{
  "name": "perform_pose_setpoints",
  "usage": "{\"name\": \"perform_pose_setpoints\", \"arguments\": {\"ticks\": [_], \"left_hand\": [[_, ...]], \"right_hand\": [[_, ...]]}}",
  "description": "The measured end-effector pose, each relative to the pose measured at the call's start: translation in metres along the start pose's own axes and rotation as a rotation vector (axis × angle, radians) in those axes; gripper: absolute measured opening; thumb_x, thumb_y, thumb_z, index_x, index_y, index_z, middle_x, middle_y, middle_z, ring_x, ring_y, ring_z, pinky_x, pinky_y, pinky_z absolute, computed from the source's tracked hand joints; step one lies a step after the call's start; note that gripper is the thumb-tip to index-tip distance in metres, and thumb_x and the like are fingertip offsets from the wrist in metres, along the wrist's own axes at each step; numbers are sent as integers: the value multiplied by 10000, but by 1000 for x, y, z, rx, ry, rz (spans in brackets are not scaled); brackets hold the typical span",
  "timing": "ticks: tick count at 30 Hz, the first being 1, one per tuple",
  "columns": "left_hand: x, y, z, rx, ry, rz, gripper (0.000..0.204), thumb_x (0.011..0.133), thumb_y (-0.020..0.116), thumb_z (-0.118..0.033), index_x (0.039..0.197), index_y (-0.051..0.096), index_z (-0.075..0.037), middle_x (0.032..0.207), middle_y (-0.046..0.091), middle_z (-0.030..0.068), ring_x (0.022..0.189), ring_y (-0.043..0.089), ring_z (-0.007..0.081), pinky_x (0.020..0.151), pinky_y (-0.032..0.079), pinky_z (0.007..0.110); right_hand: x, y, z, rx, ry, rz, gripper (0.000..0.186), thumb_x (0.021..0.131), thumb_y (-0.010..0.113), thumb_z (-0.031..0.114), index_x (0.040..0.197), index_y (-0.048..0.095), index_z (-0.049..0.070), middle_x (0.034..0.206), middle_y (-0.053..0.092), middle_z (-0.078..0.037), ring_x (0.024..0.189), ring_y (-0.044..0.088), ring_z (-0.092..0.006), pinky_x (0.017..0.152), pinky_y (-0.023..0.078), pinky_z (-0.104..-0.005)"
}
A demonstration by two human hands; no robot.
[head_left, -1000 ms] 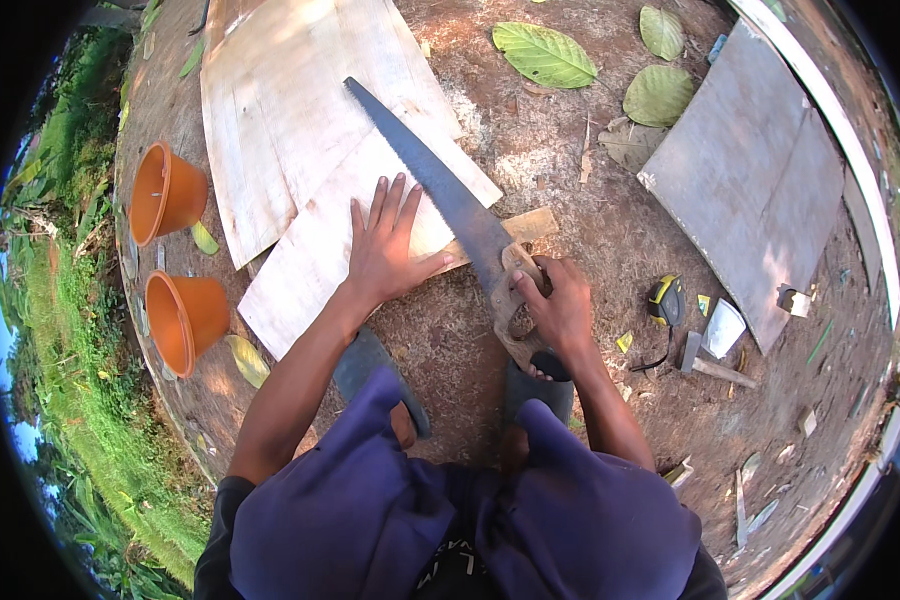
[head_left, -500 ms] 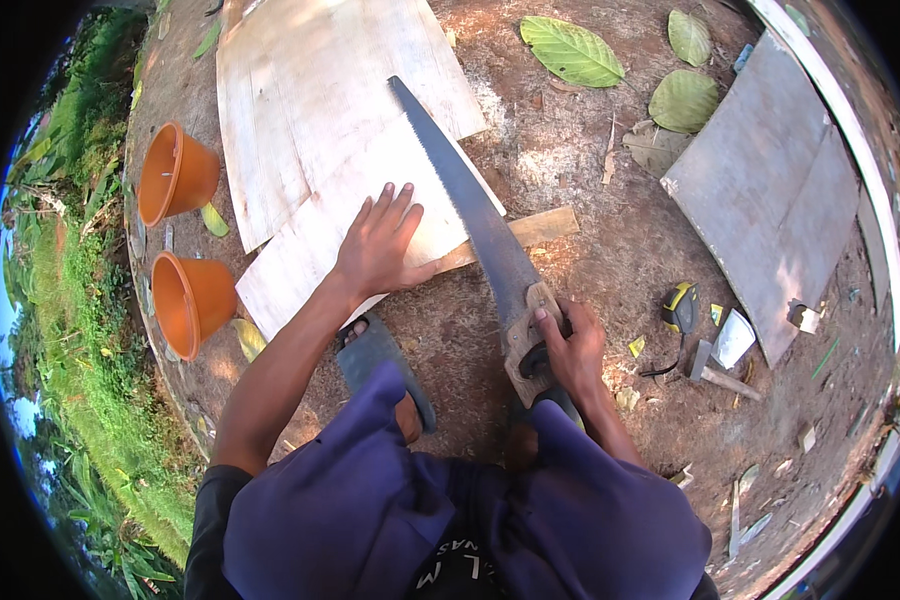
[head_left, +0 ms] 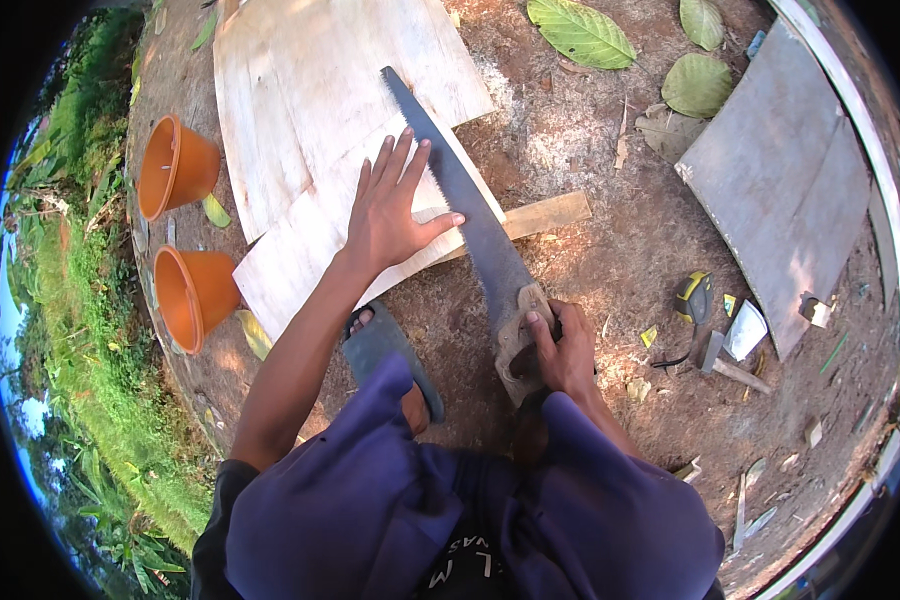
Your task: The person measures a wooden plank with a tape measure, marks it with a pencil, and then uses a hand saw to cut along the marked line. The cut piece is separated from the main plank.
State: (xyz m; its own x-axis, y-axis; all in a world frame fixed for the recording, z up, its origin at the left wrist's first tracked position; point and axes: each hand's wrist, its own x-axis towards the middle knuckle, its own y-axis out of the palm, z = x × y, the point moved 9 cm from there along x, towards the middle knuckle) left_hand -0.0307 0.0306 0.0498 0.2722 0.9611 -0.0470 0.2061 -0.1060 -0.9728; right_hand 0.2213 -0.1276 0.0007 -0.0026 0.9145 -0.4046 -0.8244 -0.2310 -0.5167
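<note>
In the head view, a saw [head_left: 460, 180] is being grasped at its wooden handle [head_left: 516, 345] by the right hand [head_left: 568, 345], whose curled fingers are being partly hidden; just below, purple cloth [head_left: 350, 500] is being draped over the knees. The long, tapering metal blade is being held slantwise over a pale board [head_left: 300, 255] and above a narrow strip of wood [head_left: 550, 214] — whether the teeth are being pressed into anything cannot be told. The left hand [head_left: 385, 220] is being laid on the board with fingers spread, nothing being gripped, its thumb tip being held right beside the toothed edge. A larger, faintly grained sheet [head_left: 310, 110] is being partly covered by the board and is being cut off at the top. A dull grey sandal [head_left: 390, 345] is being overlapped by the cloth. To the right, a flat grey panel [head_left: 785, 170] is being dappled by sunlight — near it, a hammer [head_left: 735, 372] and a rounded tape measure [head_left: 695, 297] are being supported by rough brown ground [head_left: 630, 420].
</note>
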Motion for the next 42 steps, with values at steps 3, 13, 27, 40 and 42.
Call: {"name": "perform_pose_setpoints", "arguments": {"ticks": [3, 13, 27, 40, 42], "left_hand": [[1, 14, 6, -7, -41, 59, 1097, 787, 850, -537, 1620, 323, -55, 1668, 302, 243, 1546, 280, 435, 1245, 250, 565], [1, 11, 5, -64, -12, 23, 1066, 777, 853, -545, 1574, 396, -5, 1639, 351, 265, 1537, 293, 443, 1251, 251, 532], [2, 14, 4, -2, -12, 33, 1080, 776, 830, -601, 1594, 387, -52, 1665, 343, 211, 1551, 267, 446, 1246, 227, 583], [3, 15, 0, 24, -8, 44, 1067, 781, 816, -618, 1603, 388, -91, 1673, 338, 196, 1540, 266, 481, 1220, 250, 627], [3, 15, 0, 31, -7, 47, 1068, 780, 817, -618, 1604, 387, -90, 1671, 340, 199, 1539, 268, 481, 1217, 256, 629]], "right_hand": [[1, 4, 0, -3, -23, 15, 427, 1000, 681, 334, 1222, 631, -27, 1063, 623, -240, 960, 646, -433, 874, 520, -496], [-1, 7, -8, 62, -23, 35, 416, 994, 692, 334, 1208, 645, -20, 1020, 624, -232, 930, 648, -416, 843, 528, -487], [-7, 7, 1, 30, -93, -74, 333, 993, 703, 269, 1178, 659, -5, 952, 631, -215, 834, 663, -405, 741, 532, -492], [-9, 6, -1, 31, -85, -102, 315, 1002, 690, 263, 1163, 670, -7, 952, 643, -211, 839, 664, -403, 751, 534, -477], [-9, 6, -1, 28, -77, -102, 310, 1004, 687, 262, 1160, 671, -5, 951, 645, -208, 837, 665, -400, 752, 535, -476]]}}
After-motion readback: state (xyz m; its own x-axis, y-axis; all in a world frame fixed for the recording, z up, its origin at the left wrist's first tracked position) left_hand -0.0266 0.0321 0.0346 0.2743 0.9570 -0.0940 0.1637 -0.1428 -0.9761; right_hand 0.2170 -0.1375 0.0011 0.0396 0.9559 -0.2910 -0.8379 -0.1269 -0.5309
